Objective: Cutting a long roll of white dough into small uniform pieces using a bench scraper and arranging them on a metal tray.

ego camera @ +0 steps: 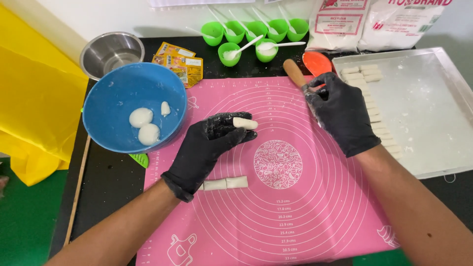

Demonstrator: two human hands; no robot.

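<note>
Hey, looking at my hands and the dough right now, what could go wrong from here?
The short dough piece sits only at the fingertips of your left hand, so it may slip onto the pink mat. Your right hand is at the wooden handle beside the metal tray; a swing might knock the dough row there. The blue bowl overlaps the mat's edge close to your left hand and could get bumped.

A single camera sits on the person's head and looks steeply down and forward across the dark surface [113, 177]. It is close, at arm's reach: both forearms enter from the bottom edge, the pink mat [295, 197] fills the middle, and the wall closes the top of the view.
</note>
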